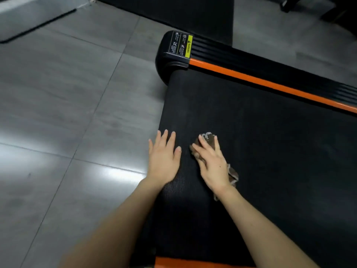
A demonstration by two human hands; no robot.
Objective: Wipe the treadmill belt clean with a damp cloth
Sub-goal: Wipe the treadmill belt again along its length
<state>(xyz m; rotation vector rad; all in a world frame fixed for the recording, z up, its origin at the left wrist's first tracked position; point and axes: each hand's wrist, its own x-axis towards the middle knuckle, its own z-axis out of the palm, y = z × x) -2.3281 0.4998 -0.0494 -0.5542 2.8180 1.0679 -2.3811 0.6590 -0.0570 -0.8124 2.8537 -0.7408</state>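
Grey floor tiles [58, 113] spread out to the left of the treadmill belt [270, 151], glossy and catching pale reflections. The belt itself is a broad black ribbed surface that fills the right and lower part of the view. Beyond the belt's far end lies a black mat [183, 14] on the floor. Along the belt's far side runs a black ribbed side rail [280, 66], edged with an orange stripe where it meets the belt. At the belt's far left corner the rail ends in a rounded black end cap [164, 62]. Two bare forearms reach in from the bottom of the view onto the belt. The left grip [163, 159] lies flat and released, palm down with its fingers straight, on the belt's left edge, its outer fingers out over the tiles. Just beside it, further in on the belt, the right grip [212, 163] is also released, its straight fingers pressing a crumpled brown cloth [207, 139] down onto the belt; the cloth shows past the fingertips and beside the wrist. A black and yellow warning label [180, 45] sits on top of the end cap.
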